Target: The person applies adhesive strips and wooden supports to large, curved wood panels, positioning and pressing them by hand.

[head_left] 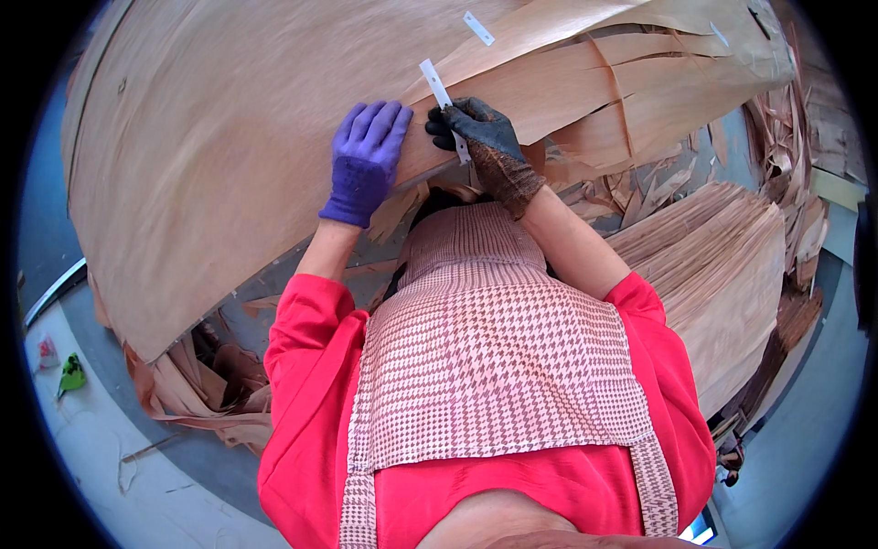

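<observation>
A broad, thin wood veneer sheet spreads out in front of me. My left hand, in a purple glove, lies flat on it near its front edge with the fingers extended. In a dark, brown-stained glove, my right hand is closed on a strip of white tape with small holes, which sticks out above and below the fingers. Another short piece of white tape is on the veneer farther off. Right of my hand, split veneer strips with gaps between them overlap the sheet's edge.
A stack of veneer sheets sits to my right. Torn scraps are heaped at the lower left, and more scraps hang at the far right. A small green object lies on the floor at left.
</observation>
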The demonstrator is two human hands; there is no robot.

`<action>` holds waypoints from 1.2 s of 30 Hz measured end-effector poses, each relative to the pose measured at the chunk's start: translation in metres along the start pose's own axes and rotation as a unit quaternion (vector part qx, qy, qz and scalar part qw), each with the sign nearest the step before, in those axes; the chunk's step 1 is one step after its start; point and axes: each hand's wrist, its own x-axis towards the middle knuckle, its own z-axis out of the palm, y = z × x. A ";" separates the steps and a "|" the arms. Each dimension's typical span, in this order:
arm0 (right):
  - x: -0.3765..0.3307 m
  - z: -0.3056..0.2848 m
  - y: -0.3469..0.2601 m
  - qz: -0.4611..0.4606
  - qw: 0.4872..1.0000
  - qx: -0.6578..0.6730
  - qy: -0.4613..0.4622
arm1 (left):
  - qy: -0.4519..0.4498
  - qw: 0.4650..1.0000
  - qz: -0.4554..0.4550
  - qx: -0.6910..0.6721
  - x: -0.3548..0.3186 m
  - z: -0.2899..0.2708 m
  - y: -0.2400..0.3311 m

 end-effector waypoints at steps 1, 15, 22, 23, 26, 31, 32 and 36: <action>0.000 0.000 0.001 -0.002 1.000 0.000 0.003 | 0.000 1.000 0.008 0.022 -0.003 0.005 -0.003; 0.005 0.015 -0.003 0.081 0.992 -0.092 -0.008 | 0.001 0.998 -0.056 -0.015 0.009 0.007 0.009; 0.000 0.015 0.002 0.057 0.991 -0.121 -0.005 | -0.046 0.998 0.012 0.048 0.014 0.001 0.009; -0.002 0.014 0.005 0.048 0.993 -0.105 -0.006 | -0.057 0.996 0.019 0.063 0.013 0.003 0.007; -0.022 0.005 0.002 0.069 0.985 -0.155 -0.016 | -0.083 0.991 0.036 0.096 0.008 0.008 0.002; -0.054 -0.016 0.019 0.104 0.987 -0.119 0.007 | -0.097 0.992 0.042 0.075 0.009 0.004 -0.002; -0.057 -0.017 0.020 0.107 0.987 -0.122 0.006 | -0.110 0.989 0.061 0.074 0.010 0.001 -0.003; -0.065 -0.026 0.022 0.092 0.983 -0.156 0.009 | -0.151 0.979 0.113 0.074 0.012 -0.010 -0.008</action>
